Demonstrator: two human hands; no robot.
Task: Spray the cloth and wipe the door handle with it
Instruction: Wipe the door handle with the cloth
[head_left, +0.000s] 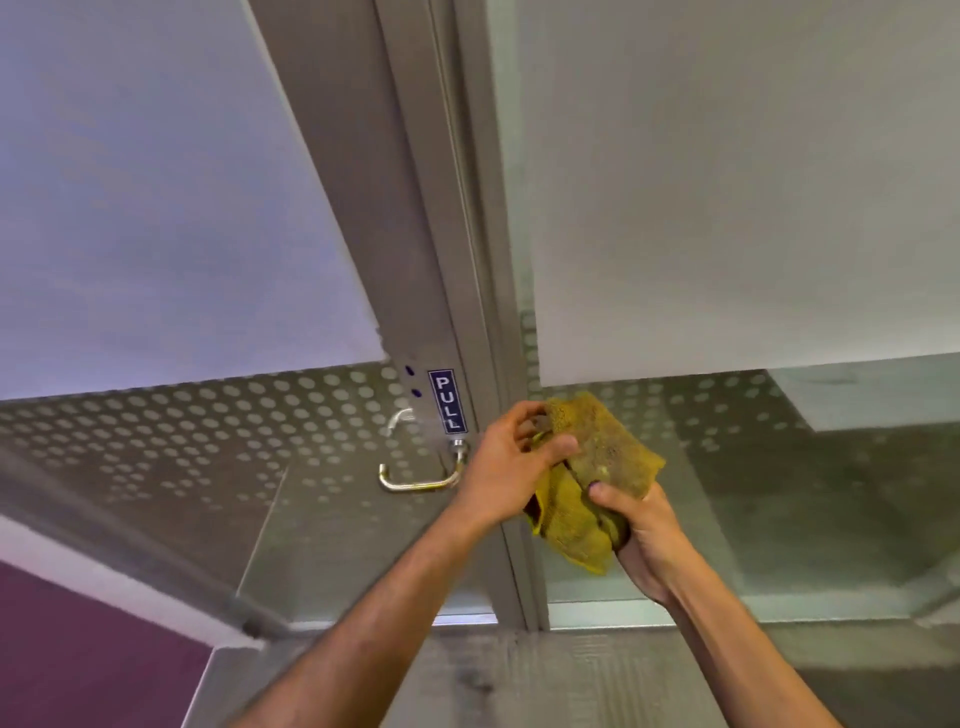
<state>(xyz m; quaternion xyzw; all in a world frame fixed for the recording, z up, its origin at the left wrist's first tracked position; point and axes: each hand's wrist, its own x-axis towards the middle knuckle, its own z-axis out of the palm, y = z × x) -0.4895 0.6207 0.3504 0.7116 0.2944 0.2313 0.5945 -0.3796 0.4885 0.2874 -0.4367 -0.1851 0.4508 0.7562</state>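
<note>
Both hands on the yellow cloth (597, 467): left hand (506, 462) grip pinches its top, right hand (636, 535) grip clenched around its bottom. No spray bottle in view, so I judge we're bunching before the wipe. Next: bring it left onto the lever door handle (421, 480).

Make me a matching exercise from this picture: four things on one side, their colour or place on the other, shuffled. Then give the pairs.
Things:
1. cloth
2. door handle
3. PULL sign
4. left hand

Descriptions:
A. silver metal, left of both hands
B. grips the cloth's upper left edge
C. mustard yellow, held in both hands
D. dark blue with white letters, above the handle

Pairs: 1-C, 2-A, 3-D, 4-B
</note>
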